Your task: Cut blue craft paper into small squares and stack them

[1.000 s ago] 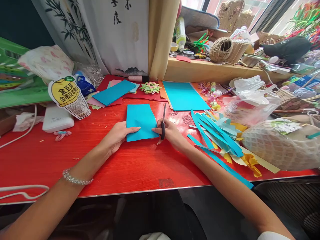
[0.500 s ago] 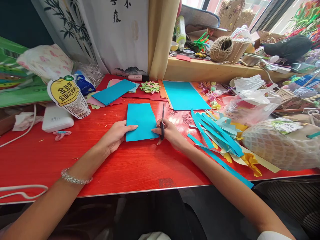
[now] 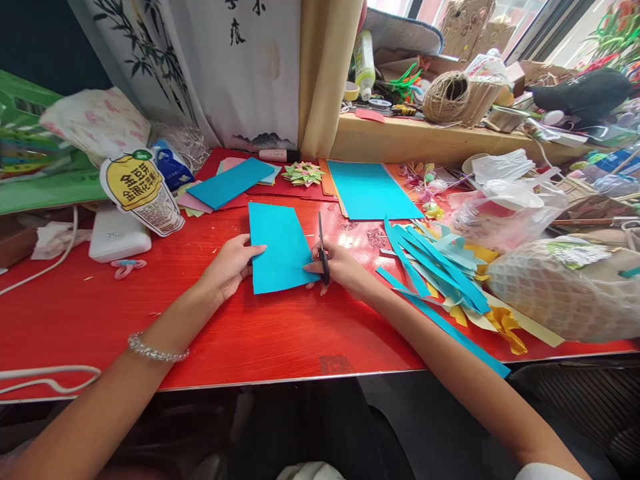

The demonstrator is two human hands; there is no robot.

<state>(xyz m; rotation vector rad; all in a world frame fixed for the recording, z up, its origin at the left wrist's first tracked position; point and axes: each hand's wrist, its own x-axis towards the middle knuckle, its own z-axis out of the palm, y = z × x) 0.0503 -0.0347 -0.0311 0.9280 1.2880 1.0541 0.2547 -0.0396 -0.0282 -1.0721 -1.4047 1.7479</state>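
Observation:
A blue sheet of paper [image 3: 278, 250] is held up between my two hands, just above the red table [image 3: 225, 347]. My left hand [image 3: 234, 267] pinches its left edge, thumb on the front and fingers behind. My right hand [image 3: 335, 267] grips the lower right corner of the sheet between thumb and fingers. The same hand also carries a pair of scissors [image 3: 323, 250], blades pointing up and away, beside the paper's right edge. Part of the scissor handle is hidden by the fingers.
Blue paper strips [image 3: 440, 267] lie heaped on the right, by a netted bundle [image 3: 565, 287]. Behind are a blue sheet stack [image 3: 373, 190], a folded paper flower [image 3: 303, 174] and another blue piece [image 3: 231, 183]. A white power bank [image 3: 119, 237] stands left.
The blue sheet has tilted, its lower left corner dropping toward me while its right edge slants more. My left hand has moved slightly left; the right hand keeps the scissors and the corner.

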